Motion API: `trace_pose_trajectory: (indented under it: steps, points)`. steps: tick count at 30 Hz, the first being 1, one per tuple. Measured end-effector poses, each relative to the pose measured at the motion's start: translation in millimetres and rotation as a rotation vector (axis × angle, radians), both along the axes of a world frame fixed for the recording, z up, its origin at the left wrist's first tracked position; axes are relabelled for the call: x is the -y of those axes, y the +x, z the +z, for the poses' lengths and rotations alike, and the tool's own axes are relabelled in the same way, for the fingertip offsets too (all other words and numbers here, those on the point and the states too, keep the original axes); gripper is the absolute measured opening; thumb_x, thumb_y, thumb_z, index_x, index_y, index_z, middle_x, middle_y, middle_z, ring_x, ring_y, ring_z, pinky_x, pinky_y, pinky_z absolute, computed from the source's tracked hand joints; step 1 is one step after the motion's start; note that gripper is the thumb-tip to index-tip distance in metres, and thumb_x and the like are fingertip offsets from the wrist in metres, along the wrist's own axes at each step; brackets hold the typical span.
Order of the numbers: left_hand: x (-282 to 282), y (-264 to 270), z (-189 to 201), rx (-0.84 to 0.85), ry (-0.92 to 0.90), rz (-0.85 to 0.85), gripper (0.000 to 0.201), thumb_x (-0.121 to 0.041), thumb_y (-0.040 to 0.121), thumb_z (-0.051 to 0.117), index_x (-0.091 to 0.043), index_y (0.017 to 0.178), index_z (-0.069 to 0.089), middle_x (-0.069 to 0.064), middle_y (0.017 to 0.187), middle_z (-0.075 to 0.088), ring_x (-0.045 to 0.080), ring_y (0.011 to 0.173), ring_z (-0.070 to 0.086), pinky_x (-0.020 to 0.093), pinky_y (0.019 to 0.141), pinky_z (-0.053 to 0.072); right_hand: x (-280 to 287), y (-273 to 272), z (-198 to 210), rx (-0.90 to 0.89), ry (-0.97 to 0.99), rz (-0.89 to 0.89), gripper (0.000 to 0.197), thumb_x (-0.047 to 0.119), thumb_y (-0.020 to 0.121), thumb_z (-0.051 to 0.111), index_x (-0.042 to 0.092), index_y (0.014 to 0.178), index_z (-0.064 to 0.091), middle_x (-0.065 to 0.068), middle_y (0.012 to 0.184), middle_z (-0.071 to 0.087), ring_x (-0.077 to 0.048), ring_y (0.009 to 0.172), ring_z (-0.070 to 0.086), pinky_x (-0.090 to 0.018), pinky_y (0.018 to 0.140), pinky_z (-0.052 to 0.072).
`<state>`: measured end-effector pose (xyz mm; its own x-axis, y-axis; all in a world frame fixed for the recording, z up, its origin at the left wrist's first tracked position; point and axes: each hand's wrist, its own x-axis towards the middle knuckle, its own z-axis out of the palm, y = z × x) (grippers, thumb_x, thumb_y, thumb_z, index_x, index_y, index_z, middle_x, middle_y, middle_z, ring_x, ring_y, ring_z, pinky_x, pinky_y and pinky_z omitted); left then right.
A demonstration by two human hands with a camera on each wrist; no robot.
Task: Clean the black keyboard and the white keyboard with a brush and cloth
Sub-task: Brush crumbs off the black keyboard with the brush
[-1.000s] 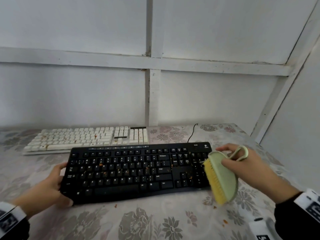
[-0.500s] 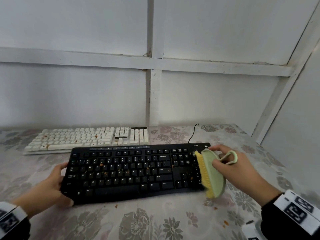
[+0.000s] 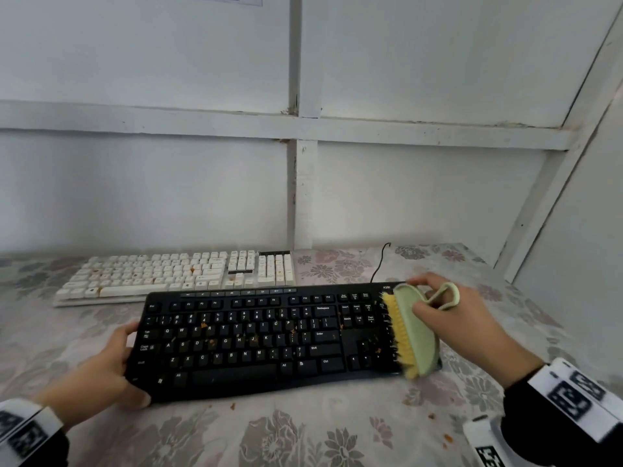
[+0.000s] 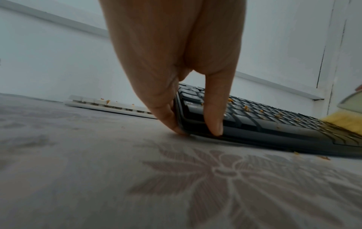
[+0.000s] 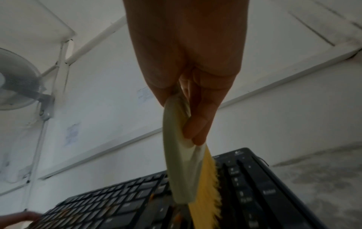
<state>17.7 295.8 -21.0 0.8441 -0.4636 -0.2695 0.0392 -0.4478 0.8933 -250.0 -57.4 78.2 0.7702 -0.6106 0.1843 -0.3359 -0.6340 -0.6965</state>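
We see the left hand (image 3: 101,372) clamped on the left end of the black keyboard (image 3: 263,335), thumb on the front corner and fingers (image 4: 168,114) curled round the end edge, their tips on the tablecloth (image 3: 303,433). The right hand (image 3: 455,318) grasps the brush (image 3: 416,335), thumb and fingers closed round its pale green back, with its loop handle sticking out above the knuckles. We find the brush tilted on edge at the right end of the black keyboard, its yellow bristles facing left and touching the number keys. Orange crumbs (image 3: 204,325) dot the black keys, and a few lie on the cloth in front. The white keyboard (image 3: 182,274) lies just behind the black one, toward the left, also speckled with crumbs. A thin black cable (image 3: 379,262) runs back from the black keyboard. The floral tablecloth covers the surface; behind it stand white panelled walls (image 3: 151,183) with battens, and we make out a wall fan (image 5: 17,80) in the right wrist view.
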Motion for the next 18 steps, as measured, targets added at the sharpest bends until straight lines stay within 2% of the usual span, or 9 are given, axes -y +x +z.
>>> trace_pose_trajectory:
  steps: [2, 4, 6, 8, 10, 12, 15, 16, 18]
  points:
    - [-2.7, 2.8, -3.3, 0.005, 0.016, -0.004, 0.123, -0.005, 0.017, 0.075, -0.038, 0.123, 0.024, 0.013, 0.097, 0.067, 0.034, 0.093, 0.063, 0.056, 0.078, 0.05, -7.4, -8.9, -3.5, -0.06, -0.004, 0.033, 0.028, 0.005, 0.086, 0.057, 0.029, 0.099, 0.063, 0.014, 0.056, 0.056, 0.0, 0.043, 0.044, -0.011, 0.042, 0.033]
    - [-3.5, 3.8, -5.2, 0.001, 0.011, -0.001, 0.122, -0.005, 0.016, 0.074, -0.038, 0.123, 0.025, 0.014, 0.096, 0.067, 0.035, 0.093, 0.063, 0.058, 0.079, 0.049, -9.6, -12.4, 0.8, -0.098, -0.009, 0.034, 0.026, 0.006, 0.085, 0.057, 0.027, 0.1, 0.064, 0.009, 0.063, 0.057, -0.002, 0.047, 0.046, -0.011, 0.044, 0.034]
    - [-2.0, 3.1, -4.2, 0.014, 0.004, -0.004, 0.121, -0.005, 0.016, 0.073, -0.036, 0.123, 0.026, 0.015, 0.095, 0.067, 0.036, 0.092, 0.063, 0.058, 0.077, 0.049, -4.6, -8.9, 9.2, -0.062, -0.013, -0.01, 0.025, 0.009, 0.085, 0.056, 0.027, 0.1, 0.065, 0.005, 0.072, 0.062, -0.006, 0.053, 0.048, -0.013, 0.046, 0.035]
    - [-0.4, 0.5, -2.4, 0.01, -0.012, 0.003, 0.118, -0.004, 0.017, 0.071, -0.035, 0.122, 0.027, 0.019, 0.095, 0.066, 0.038, 0.09, 0.063, 0.056, 0.076, 0.049, 1.9, -0.5, 15.8, 0.021, -0.01, -0.057, 0.028, 0.01, 0.086, 0.056, 0.031, 0.102, 0.063, -0.007, 0.077, 0.065, -0.014, 0.055, 0.046, -0.021, 0.047, 0.034]
    - [0.5, -0.9, -1.3, 0.01, -0.015, 0.001, 0.116, -0.004, 0.017, 0.07, -0.034, 0.121, 0.028, 0.02, 0.094, 0.065, 0.038, 0.088, 0.063, 0.054, 0.075, 0.05, 5.0, 5.5, 15.2, 0.052, -0.019, -0.07, 0.031, 0.011, 0.086, 0.056, 0.034, 0.105, 0.061, -0.012, 0.08, 0.066, -0.016, 0.056, 0.045, -0.024, 0.047, 0.034]
    - [0.6, -0.4, -1.0, 0.01, -0.019, -0.002, 0.117, -0.004, 0.018, 0.07, -0.034, 0.122, 0.028, 0.019, 0.095, 0.065, 0.037, 0.089, 0.063, 0.054, 0.075, 0.05, 3.7, 3.4, 7.0, 0.036, -0.01, -0.056, 0.029, 0.01, 0.086, 0.056, 0.032, 0.104, 0.062, -0.005, 0.073, 0.065, -0.012, 0.051, 0.042, -0.02, 0.045, 0.032]
    - [-0.3, 1.8, -2.3, 0.005, -0.019, -0.009, 0.119, -0.003, 0.016, 0.071, -0.034, 0.123, 0.027, 0.017, 0.096, 0.065, 0.036, 0.09, 0.063, 0.054, 0.074, 0.05, -3.2, -10.4, -1.3, -0.047, 0.031, 0.025, 0.028, 0.006, 0.084, 0.058, 0.031, 0.095, 0.065, 0.013, 0.055, 0.057, -0.004, 0.043, 0.04, -0.013, 0.041, 0.032]
    - [-0.6, 1.8, -3.0, 0.007, -0.017, -0.01, 0.12, -0.004, 0.016, 0.071, -0.035, 0.122, 0.026, 0.017, 0.096, 0.065, 0.035, 0.09, 0.063, 0.054, 0.073, 0.05, -4.9, -14.2, 0.0, -0.087, 0.033, 0.051, 0.028, 0.006, 0.085, 0.058, 0.032, 0.092, 0.064, 0.016, 0.056, 0.059, -0.003, 0.045, 0.042, -0.012, 0.043, 0.034]
    - [0.6, -0.1, -2.9, 0.007, -0.032, -0.005, 0.118, -0.006, 0.016, 0.07, -0.035, 0.122, 0.026, 0.016, 0.097, 0.063, 0.032, 0.089, 0.062, 0.05, 0.068, 0.051, -4.1, -16.1, 8.4, -0.119, 0.028, 0.061, 0.023, 0.01, 0.086, 0.058, 0.032, 0.092, 0.064, 0.013, 0.068, 0.063, -0.003, 0.056, 0.05, -0.01, 0.048, 0.037]
